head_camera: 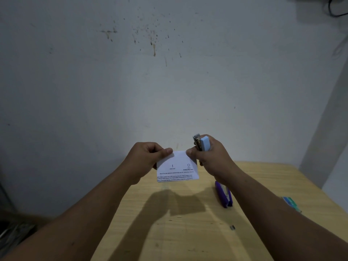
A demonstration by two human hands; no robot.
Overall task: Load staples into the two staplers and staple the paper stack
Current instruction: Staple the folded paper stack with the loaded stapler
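A: What's hard to make out?

B: The print on the paper [177, 167] is upside down and too small to read. The blue stapler [204, 143] shows only its top end and metal nose; the rest is buried in the right hand [211, 157]. Something teal [291, 202] at the right edge of the surface [169, 232] is half behind the forearm, so I cannot tell what it is

A: And the hands?

B: Left hand [146, 159] pinches the paper's upper left corner, thumb on top. Right hand is curled round the blue stapler, held upright, thumb touching the paper's upper right corner. The paper is up in the air above the surface

A: What's on the surface?

B: Pale wood grain. A purple stapler [223, 194] lies near the right forearm, a small staple strip [232, 227] closer in, and shadows of the arms fall across it

A: The room?

B: A grey-white wall [131, 81] with brown specks and drips; a dark cable [333, 8] is cut off at the top right corner
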